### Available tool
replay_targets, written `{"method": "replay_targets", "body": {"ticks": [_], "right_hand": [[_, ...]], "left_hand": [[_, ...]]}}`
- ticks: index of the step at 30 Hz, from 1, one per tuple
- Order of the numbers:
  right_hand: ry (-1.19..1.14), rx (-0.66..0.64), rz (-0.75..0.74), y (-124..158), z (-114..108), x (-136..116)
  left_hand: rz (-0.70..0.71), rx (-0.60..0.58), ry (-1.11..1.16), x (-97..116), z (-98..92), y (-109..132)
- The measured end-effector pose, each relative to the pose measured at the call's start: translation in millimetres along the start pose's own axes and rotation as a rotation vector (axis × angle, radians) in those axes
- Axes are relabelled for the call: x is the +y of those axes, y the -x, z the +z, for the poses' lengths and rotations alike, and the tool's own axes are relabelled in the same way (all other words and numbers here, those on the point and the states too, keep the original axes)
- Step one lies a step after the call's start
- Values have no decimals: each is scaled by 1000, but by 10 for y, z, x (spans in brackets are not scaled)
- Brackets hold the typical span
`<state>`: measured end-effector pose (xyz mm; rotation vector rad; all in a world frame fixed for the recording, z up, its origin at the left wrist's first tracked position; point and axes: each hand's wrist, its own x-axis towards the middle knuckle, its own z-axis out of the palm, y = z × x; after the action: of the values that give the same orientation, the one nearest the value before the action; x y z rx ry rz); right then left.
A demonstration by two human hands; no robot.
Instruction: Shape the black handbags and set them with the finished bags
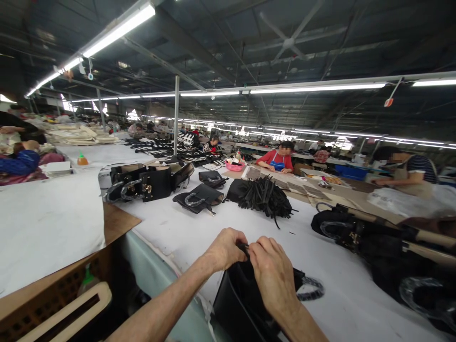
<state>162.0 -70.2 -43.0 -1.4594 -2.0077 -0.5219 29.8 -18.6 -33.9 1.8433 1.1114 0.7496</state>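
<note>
A black handbag (231,301) stands at the near edge of the white-covered table, in front of me. Its top edge is pinched by my left hand (226,247), fingers curled over it. Close beside, my right hand (270,270) is closed on the same edge, its fingertips partly hidden behind the hand. A handle (311,289) wrapped in clear plastic sticks out on the bag's right side and rests over the table. The inside of the bag is too dark to make out.
Several black handbags (156,183) stand at the table's back left, and more (356,235) lie at the right. A heap of black strips (267,197) sits mid-table. A wooden-edged crate (35,294) is below at left. People (280,159) work at tables beyond.
</note>
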Motion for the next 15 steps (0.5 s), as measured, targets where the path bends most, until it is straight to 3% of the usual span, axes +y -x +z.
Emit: {"method": "replay_targets", "body": {"ticks": [4, 7, 15], "right_hand": [[-51, -78, 149, -77, -50, -42], [-86, -71, 144, -88, -41, -50], [56, 47, -351, 26, 24, 104]], "left_hand": [[-26, 90, -84, 62, 28, 32], [-12, 121, -120, 93, 28, 51], [27, 114, -168, 76, -3, 59]]}}
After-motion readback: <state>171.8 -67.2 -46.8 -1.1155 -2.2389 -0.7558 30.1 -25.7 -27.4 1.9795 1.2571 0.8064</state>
